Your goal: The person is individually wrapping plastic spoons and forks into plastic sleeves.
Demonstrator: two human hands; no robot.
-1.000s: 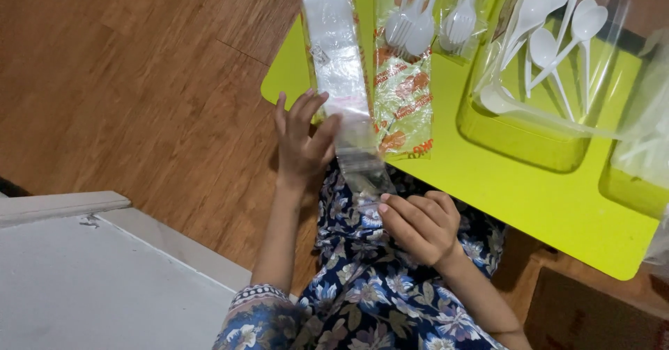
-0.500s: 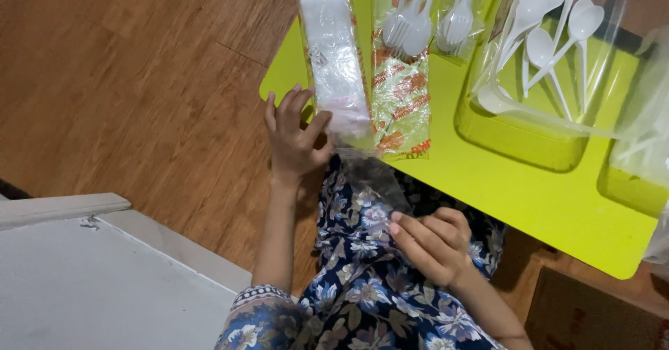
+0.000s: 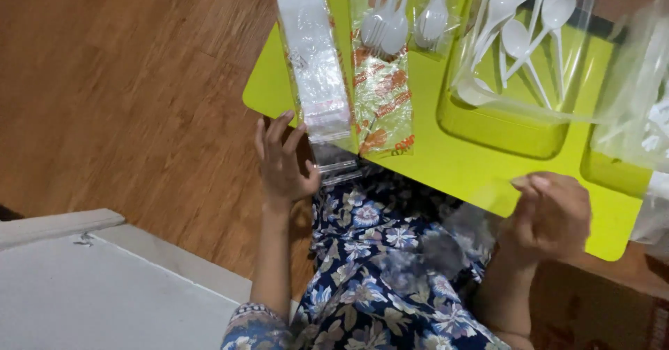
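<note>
Head view: left hand [image 3: 282, 162] fingers spread against clear bag stack [image 3: 315, 71]; right hand [image 3: 554, 214] fingers curled, pinching clear bag [image 3: 481, 207].

The near edge of the yellow-green counter [image 3: 446, 162] lies bare between the printed orange-and-green packet [image 3: 380, 89] and the right hand [image 3: 554, 214], so a hand can pass there. Farther back the way is blocked: a stack of clear plastic bags [image 3: 313, 57] overhangs the left corner beside the left hand [image 3: 282, 162], white forks [image 3: 401, 22] lie on the packet, and a clear bag of white spoons [image 3: 519, 36] fills the recessed well. Crinkled clear plastic [image 3: 637, 85] crowds the right side. The wooden floor [image 3: 118, 92] on the left is open.
</note>
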